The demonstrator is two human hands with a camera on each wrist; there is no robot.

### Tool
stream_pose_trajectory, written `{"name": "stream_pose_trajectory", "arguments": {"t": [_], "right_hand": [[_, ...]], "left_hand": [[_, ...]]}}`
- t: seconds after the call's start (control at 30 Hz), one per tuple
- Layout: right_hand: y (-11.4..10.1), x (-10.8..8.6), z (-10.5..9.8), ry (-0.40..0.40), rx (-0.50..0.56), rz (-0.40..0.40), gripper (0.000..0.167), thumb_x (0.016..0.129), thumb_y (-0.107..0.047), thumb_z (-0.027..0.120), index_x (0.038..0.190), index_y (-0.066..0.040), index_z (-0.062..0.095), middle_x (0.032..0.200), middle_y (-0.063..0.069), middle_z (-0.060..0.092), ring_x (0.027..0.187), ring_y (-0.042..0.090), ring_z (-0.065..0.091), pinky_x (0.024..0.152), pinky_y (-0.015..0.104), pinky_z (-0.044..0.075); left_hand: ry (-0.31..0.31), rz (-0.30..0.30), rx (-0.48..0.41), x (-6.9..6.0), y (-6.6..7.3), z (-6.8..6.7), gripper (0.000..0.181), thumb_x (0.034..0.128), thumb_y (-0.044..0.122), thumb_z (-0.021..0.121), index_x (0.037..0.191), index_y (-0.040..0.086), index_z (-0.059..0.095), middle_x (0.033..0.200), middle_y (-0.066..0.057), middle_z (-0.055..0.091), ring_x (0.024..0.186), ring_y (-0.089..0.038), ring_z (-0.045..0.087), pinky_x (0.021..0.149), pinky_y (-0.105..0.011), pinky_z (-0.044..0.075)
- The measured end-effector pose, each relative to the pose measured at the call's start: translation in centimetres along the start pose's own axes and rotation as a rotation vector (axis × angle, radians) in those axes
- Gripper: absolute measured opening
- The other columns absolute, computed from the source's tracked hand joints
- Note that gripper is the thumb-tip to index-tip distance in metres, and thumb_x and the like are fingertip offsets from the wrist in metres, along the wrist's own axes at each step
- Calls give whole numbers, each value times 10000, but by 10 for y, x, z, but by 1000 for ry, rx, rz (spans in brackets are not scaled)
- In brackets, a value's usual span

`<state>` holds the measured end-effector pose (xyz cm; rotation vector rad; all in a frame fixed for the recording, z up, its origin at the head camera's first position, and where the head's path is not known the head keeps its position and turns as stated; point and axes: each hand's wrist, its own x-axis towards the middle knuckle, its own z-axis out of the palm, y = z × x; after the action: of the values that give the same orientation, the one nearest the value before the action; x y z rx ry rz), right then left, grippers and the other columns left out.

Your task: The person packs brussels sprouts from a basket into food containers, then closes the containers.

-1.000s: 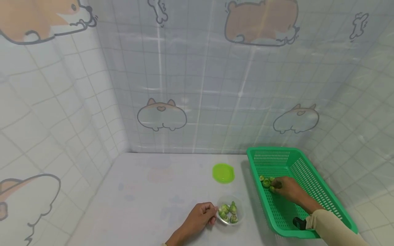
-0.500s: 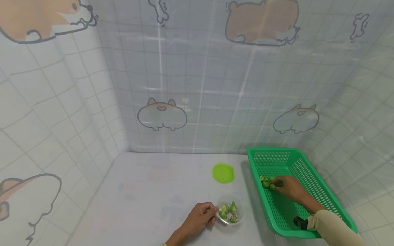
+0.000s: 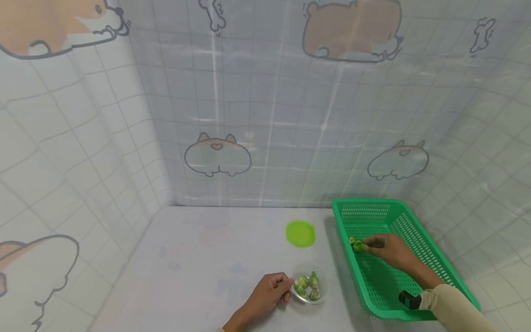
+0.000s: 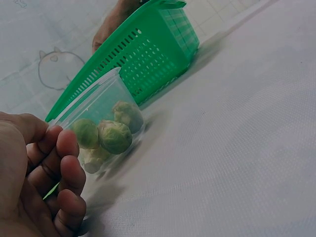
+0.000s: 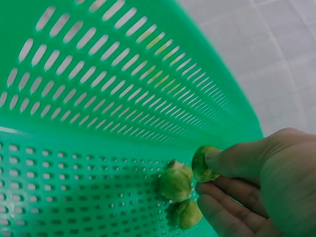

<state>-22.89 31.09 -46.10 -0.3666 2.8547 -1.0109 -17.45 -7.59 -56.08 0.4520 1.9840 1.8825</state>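
Observation:
My left hand [image 3: 269, 291] pinches the rim of a clear plastic container [image 3: 323, 273] between thumb and index finger; its other fingers curl loosely beside the wall. Several green Brussels sprouts [image 4: 115, 137] lie inside the container, which stands on the table. Over at the right, my right hand [image 3: 392, 251] reaches into a green slotted basket [image 3: 365, 201]. Thumb and fingers there pinch one Brussels sprout [image 5: 200, 170], seen in the right wrist view. Beneath it, more sprouts [image 5: 175, 182] rest on the basket floor near the side wall.
A round lime-green lid [image 3: 300, 234] lies flat on the white-covered table [image 3: 199, 267] behind the container. The basket's raised side stands between the container and the right hand. Tile-patterned sheeting [image 3: 265, 115] with cartoon dogs encloses the back and sides.
My right hand has shifted slightly up and its wrist to the right, with the sprout pinched in its fingers. My left hand and the container have stayed still.

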Motion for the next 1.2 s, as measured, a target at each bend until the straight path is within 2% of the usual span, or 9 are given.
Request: {"name": "stream_pose_trajectory", "arguments": {"t": [0.13, 0.5, 0.7, 0.9, 1.03, 1.2], "right_hand": [[-4, 0, -2, -13, 43, 1, 317, 937, -204, 729, 1189, -14, 701, 1146, 166, 709, 1029, 357, 679, 770, 407, 568], [-18, -2, -7, -60, 187, 84, 417, 944, -307, 722, 1260, -39, 671, 1235, 158, 676, 1140, 354, 638, 858, 464, 546], [-27, -4, -10, -91, 256, 65, 424, 953, -310, 711, 1284, -51, 660, 1259, 158, 667, 1115, 264, 658, 888, 481, 538], [-39, -4, -7, -126, 293, 23, 398, 958, -302, 705, 1285, -79, 667, 1242, 126, 685, 1069, 118, 675, 863, 333, 550], [-44, -5, -6, -134, 307, 5, 389, 958, -285, 704, 1284, -75, 668, 1235, 131, 689, 1059, 79, 671, 840, 273, 544], [-49, -6, -4, -127, 319, 3, 390, 951, -288, 712, 1277, -78, 672, 1229, 129, 691, 1050, 85, 676, 858, 341, 556]], "left_hand": [[0, -4, 0, 0, 0, 0, 349, 1047, 270, 568, 842, -1, 649, 675, -6, 608, 604, -83, 509, 545, -176, 393], [-6, 6, 2, 0, 0, 0, 348, 1049, 269, 565, 841, 2, 648, 680, -19, 612, 606, -87, 506, 547, -175, 392], [-5, -2, -8, 1, 1, -1, 359, 1043, 278, 573, 838, -9, 643, 677, -13, 605, 603, -87, 506, 544, -174, 390], [1, -8, -13, 1, 0, 0, 371, 1039, 293, 581, 828, -8, 634, 673, -6, 606, 601, -86, 508, 542, -176, 393], [1, -8, -8, 0, 1, 0, 372, 1040, 295, 579, 828, -6, 635, 676, -11, 606, 606, -87, 508, 545, -176, 395], [6, -6, 2, -1, 2, 1, 370, 1040, 288, 579, 818, -3, 631, 671, -14, 606, 605, -85, 510, 556, -177, 403]]}}
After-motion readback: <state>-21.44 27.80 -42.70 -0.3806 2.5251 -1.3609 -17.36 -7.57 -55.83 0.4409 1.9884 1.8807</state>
